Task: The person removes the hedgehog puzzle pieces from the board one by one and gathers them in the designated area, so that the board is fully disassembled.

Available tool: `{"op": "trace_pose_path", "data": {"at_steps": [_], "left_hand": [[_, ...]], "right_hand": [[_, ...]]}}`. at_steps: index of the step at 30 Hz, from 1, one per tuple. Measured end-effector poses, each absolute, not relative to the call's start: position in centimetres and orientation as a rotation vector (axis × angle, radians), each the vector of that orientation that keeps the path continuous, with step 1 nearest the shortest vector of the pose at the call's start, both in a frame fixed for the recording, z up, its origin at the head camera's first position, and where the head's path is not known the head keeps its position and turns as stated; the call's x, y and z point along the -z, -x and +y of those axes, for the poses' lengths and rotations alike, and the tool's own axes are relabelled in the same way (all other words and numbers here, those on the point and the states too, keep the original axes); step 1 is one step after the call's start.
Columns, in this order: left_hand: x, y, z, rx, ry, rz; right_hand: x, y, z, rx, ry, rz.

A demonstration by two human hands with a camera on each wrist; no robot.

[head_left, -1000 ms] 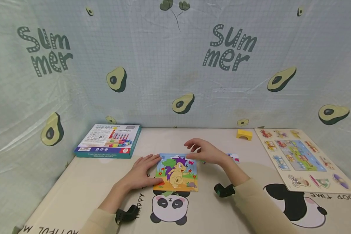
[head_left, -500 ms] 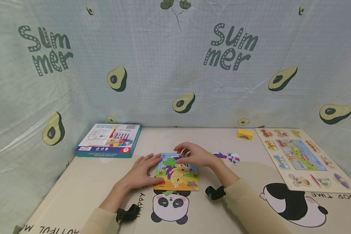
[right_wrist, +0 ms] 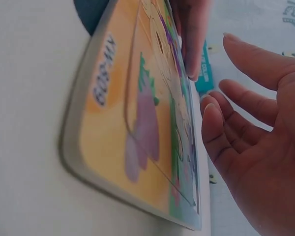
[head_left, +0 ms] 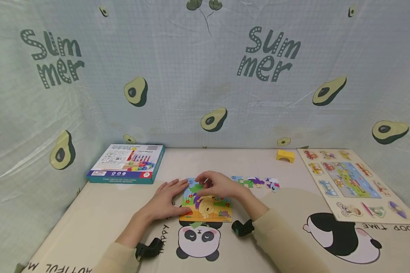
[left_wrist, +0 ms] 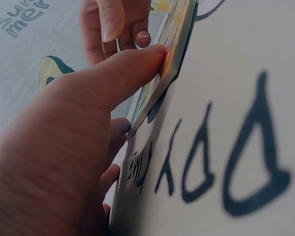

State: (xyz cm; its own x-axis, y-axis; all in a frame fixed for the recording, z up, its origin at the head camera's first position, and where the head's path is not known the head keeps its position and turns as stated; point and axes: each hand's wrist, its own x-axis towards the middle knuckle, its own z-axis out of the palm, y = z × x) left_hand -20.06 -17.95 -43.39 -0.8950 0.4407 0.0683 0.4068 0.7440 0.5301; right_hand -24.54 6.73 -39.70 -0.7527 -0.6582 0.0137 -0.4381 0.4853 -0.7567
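A square jigsaw puzzle (head_left: 206,210) with a purple-spined hedgehog picture lies in front of me. My left hand (head_left: 162,203) rests at its left side, fingers spread; in the left wrist view the thumb (left_wrist: 132,71) touches the board's edge. Over the upper part of the board hovers my right hand (head_left: 218,185), hiding some of the picture. The right wrist view shows its fingers (right_wrist: 248,105) loosely bent, thumb apart, nothing between them. Several loose puzzle pieces (head_left: 256,182) lie just right of the board's top corner.
At the back left lies a boxed bead set (head_left: 126,165). A yellow arch block (head_left: 285,156) stands at the back right, beside a large wooden picture board (head_left: 333,208). The tablecloth (head_left: 123,204) has panda prints; a patterned curtain (head_left: 177,76) hangs behind.
My right hand has moved left, from the puzzle's upper right corner to over its upper middle, uncovering the loose pieces. The left hand has stayed put.
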Motion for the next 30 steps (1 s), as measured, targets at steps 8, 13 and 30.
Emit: {"op": "trace_pose_path", "data": {"at_steps": [8,13,30], "left_hand": [[43.4,20.1,-18.0,-0.857,-0.734,2.872],[43.5,20.2,-18.0,-0.863,-0.746,2.874],[43.4,20.0,-18.0,-0.879,-0.748,2.863]], "right_hand": [[40.1,24.4,5.8,1.116,0.922,2.441],[40.5,24.3,5.4,1.077,0.88,2.47],[40.2,23.5,4.8,0.906,0.851,2.574]]}}
